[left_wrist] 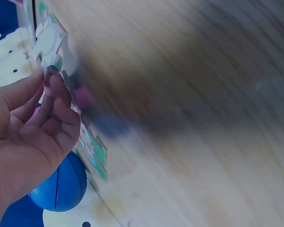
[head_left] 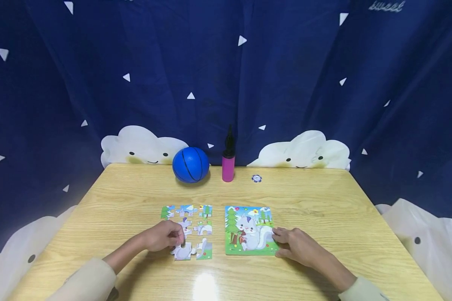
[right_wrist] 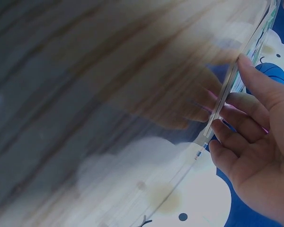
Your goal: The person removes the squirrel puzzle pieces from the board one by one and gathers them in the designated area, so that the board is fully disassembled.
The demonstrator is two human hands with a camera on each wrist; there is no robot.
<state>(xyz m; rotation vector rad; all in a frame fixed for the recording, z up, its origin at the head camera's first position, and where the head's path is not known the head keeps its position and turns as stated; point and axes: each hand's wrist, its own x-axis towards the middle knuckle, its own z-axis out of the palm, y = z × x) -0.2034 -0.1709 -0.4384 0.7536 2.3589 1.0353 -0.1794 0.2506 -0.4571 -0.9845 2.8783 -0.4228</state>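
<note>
Cardboard jigsaw pieces (head_left: 204, 249) with parts of a squirrel picture lie in loose rows, small gaps between some of them. At the lower left of these rows, my left hand (head_left: 165, 236) pinches a puzzle piece (left_wrist: 57, 63) between thumb and fingertips; most of it is hidden in the head view. To the right lies a square puzzle board (head_left: 248, 240) showing a whole grey squirrel among trees. My right hand (head_left: 297, 246) rests at this board's right edge, thumb and fingertips touching it and the fingers loosely bent, as the right wrist view also shows.
Toward the back of the wooden table (head_left: 316, 200) are a blue ball (head_left: 190, 164), a pink hand pump (head_left: 228, 168) with a black top, and a small blue-and-white round chip (head_left: 256, 178). A dark blue curtain (head_left: 211, 62) with white clouds hangs behind.
</note>
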